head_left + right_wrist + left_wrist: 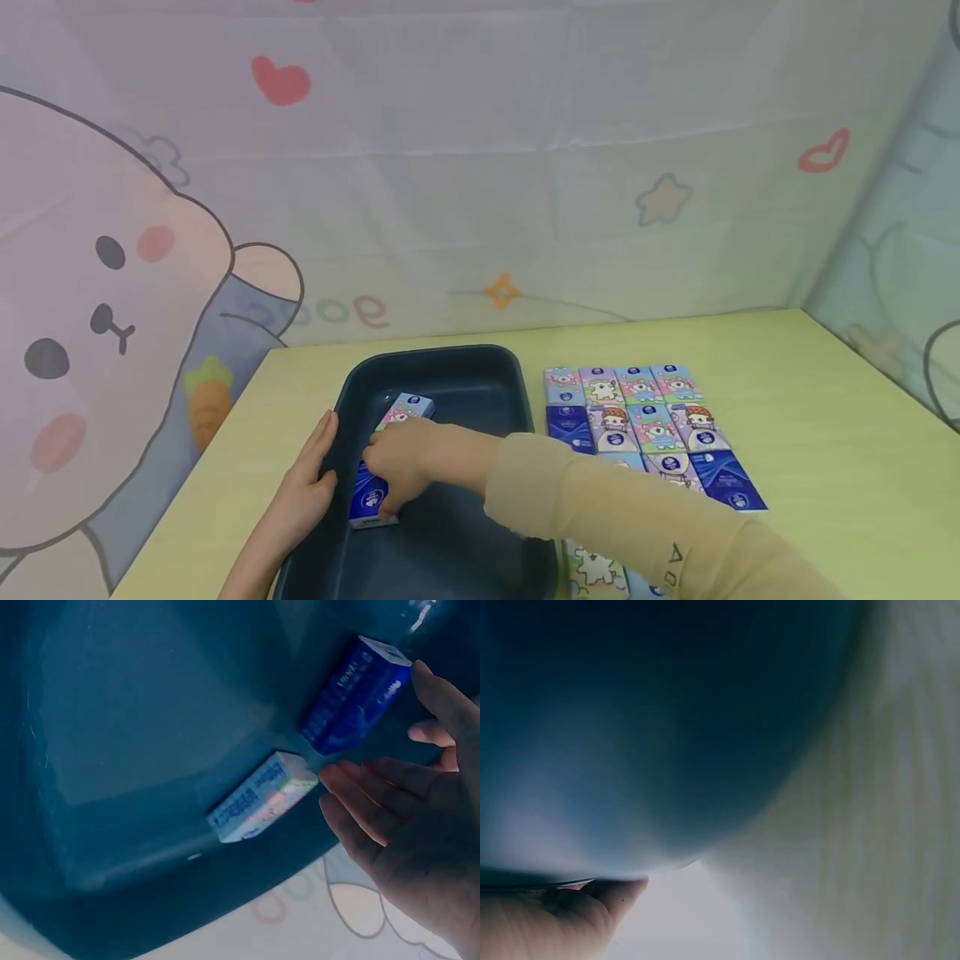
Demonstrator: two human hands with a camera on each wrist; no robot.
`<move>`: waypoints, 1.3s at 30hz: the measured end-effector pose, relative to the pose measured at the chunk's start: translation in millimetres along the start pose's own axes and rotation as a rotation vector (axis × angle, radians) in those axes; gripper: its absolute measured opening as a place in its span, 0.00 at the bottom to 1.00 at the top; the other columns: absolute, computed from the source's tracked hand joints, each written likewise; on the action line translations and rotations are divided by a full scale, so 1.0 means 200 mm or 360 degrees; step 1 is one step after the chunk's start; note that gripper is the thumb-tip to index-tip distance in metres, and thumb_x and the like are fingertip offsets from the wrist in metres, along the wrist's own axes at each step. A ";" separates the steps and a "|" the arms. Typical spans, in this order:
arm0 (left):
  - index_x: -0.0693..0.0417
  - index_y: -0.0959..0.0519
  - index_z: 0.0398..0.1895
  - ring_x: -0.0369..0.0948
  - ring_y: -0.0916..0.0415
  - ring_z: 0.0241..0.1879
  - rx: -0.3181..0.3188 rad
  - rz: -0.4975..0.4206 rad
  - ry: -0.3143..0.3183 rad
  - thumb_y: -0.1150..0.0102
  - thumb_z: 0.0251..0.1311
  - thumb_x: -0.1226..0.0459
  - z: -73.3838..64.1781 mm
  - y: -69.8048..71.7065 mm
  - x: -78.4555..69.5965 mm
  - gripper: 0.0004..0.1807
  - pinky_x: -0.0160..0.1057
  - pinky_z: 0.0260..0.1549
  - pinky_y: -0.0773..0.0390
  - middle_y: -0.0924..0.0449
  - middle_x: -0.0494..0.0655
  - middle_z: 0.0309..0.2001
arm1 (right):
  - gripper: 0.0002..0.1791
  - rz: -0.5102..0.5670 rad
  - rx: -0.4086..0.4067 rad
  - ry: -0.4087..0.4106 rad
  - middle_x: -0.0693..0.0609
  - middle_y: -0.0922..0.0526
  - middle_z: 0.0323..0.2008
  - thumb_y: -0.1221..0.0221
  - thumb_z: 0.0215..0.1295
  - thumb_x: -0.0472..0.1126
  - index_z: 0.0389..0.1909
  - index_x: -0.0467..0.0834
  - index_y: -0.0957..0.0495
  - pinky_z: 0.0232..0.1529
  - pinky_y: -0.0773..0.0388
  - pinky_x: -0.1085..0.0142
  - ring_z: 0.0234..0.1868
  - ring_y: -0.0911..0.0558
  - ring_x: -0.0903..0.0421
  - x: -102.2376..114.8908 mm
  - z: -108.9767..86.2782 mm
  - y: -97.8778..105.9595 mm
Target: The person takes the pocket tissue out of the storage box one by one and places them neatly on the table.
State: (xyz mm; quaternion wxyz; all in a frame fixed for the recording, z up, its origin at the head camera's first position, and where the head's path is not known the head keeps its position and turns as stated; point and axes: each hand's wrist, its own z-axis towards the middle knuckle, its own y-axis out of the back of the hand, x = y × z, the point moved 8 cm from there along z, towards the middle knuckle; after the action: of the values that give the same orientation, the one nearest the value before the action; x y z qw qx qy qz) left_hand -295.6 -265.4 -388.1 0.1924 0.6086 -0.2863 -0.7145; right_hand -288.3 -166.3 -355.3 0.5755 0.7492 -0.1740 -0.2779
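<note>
In the dark blue tray (450, 546), a blue tissue pack (358, 694) and a pink-and-white tissue pack (264, 796) lie end to end along the left wall. My right hand (405, 462) is down over the blue pack. In the right wrist view its thumb is right at one end of that pack, and loosely straight fingers (367, 799) reach to the other end, close to the pink pack. My left hand (300, 492) rests along the tray's left rim with fingers extended. The left wrist view mostly shows the tray's blurred outer wall (645, 735) and a thumb.
Right of the tray, tissue packs (656, 429) in pink, white and blue lie in rows on the pale yellow table (817, 467). My right sleeve (637, 508) covers part of the nearer rows. A printed cloth (465, 183) hangs behind the table.
</note>
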 end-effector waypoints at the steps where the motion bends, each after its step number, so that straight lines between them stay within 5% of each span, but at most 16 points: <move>1: 0.64 0.58 0.75 0.62 0.70 0.75 0.0001 -0.0002 -0.0001 0.64 0.60 0.79 0.00 0.00 0.00 0.38 0.69 0.68 0.60 0.68 0.63 0.77 | 0.32 -0.0001 0.0002 -0.0010 0.61 0.20 0.53 0.39 0.53 0.67 0.57 0.55 0.24 0.55 0.22 0.67 0.49 0.22 0.64 0.00 0.01 -0.01; 25: 0.65 0.57 0.75 0.63 0.69 0.75 -0.0014 -0.0016 -0.0036 0.62 0.59 0.80 0.00 0.00 -0.01 0.39 0.68 0.68 0.58 0.67 0.64 0.77 | 0.38 -0.0116 0.0020 0.0010 0.58 0.22 0.55 0.35 0.49 0.66 0.60 0.53 0.27 0.58 0.25 0.68 0.54 0.24 0.61 0.05 0.06 -0.07; 39: 0.65 0.56 0.75 0.62 0.67 0.75 -0.0036 0.0019 -0.0013 0.62 0.59 0.79 0.00 0.01 0.00 0.38 0.67 0.69 0.58 0.65 0.63 0.77 | 0.43 0.0015 0.0021 0.0053 0.55 0.25 0.59 0.36 0.48 0.66 0.63 0.48 0.31 0.62 0.27 0.65 0.57 0.28 0.59 -0.06 -0.10 0.02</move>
State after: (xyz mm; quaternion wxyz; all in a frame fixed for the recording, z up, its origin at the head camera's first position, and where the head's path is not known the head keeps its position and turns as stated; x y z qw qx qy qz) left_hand -294.9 -266.3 -386.5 0.2025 0.6018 -0.2827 -0.7190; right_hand -285.5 -145.6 -344.5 0.5747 0.7566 -0.1698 -0.2614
